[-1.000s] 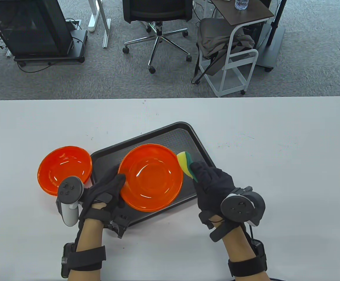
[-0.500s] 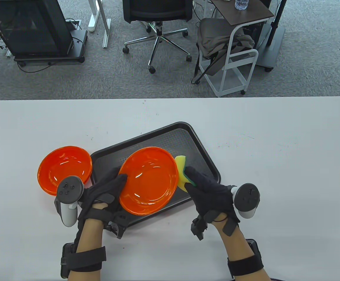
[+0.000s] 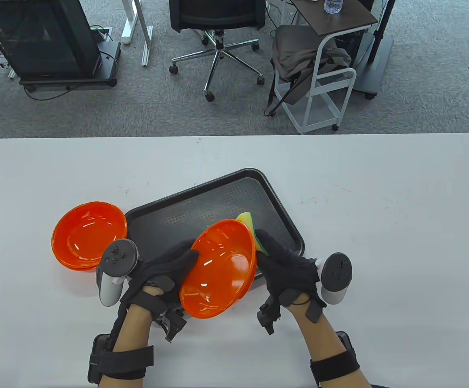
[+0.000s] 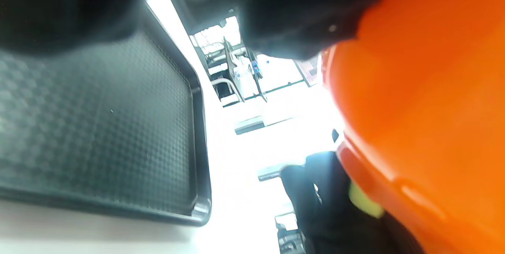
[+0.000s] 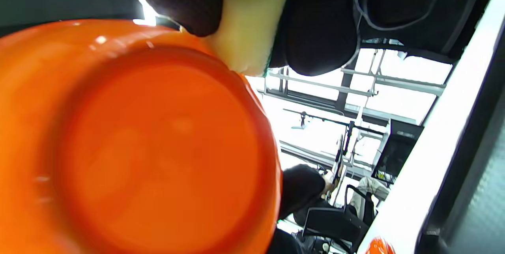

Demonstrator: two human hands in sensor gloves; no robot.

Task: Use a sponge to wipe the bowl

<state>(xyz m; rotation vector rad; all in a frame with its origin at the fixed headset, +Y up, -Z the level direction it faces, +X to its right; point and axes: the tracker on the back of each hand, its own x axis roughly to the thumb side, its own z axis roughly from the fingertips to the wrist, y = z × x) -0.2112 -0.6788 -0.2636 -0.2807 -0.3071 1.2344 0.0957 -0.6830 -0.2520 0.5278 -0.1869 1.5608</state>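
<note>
An orange bowl [image 3: 218, 270] is held tilted above the near edge of the black tray [image 3: 202, 210], its opening facing me. My left hand [image 3: 169, 262] grips its left rim. My right hand [image 3: 280, 262] holds a yellow and green sponge [image 3: 250, 226] against the bowl's far right outer rim. The right wrist view shows the bowl's underside [image 5: 130, 147] with the sponge [image 5: 248, 25] pinched between gloved fingers at its edge. In the left wrist view the bowl [image 4: 426, 100] fills the right side, with a bit of sponge [image 4: 365, 202] below it.
A stack of orange bowls [image 3: 87, 234] sits on the white table [image 3: 379, 202] left of the tray. Beyond the table's far edge stand an office chair [image 3: 218, 24], a white cart [image 3: 323, 81] and a dark cabinet [image 3: 44, 36].
The left hand has lifted the bowl off the tray, brought it nearer and to the right, and tilted it more upright. The right hand followed, with the sponge now at the bowl's outer rim.
</note>
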